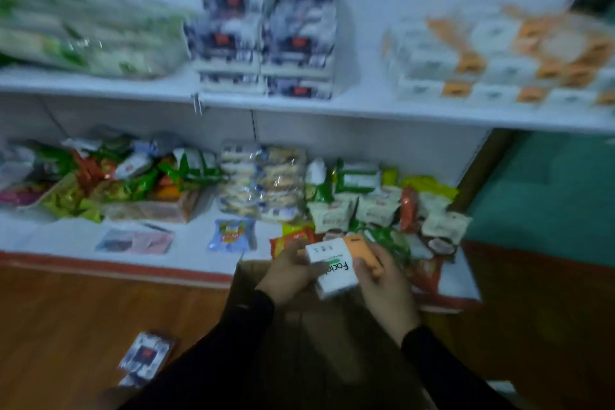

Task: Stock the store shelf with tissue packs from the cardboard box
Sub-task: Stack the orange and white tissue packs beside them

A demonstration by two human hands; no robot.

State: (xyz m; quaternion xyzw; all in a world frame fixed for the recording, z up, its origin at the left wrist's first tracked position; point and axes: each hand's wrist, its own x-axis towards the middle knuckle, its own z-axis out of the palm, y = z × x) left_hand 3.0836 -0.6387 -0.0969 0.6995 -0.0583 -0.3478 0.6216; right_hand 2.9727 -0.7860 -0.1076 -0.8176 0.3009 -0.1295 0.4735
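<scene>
Both my hands hold one white and orange tissue pack printed "Facial", above the brown cardboard box. My left hand grips its left side and my right hand curls round its orange right end. On the upper shelf at the right lies a pile of matching white and orange tissue packs. Dark blue and white tissue packs are stacked at the middle of that shelf. The box's inside is dark and mostly hidden by my arms.
Green and white wrapped bundles lie at the upper shelf's left. The lower shelf carries many snack bags. A dark blue pack lies on the wooden floor at the lower left. A green wall stands at the right.
</scene>
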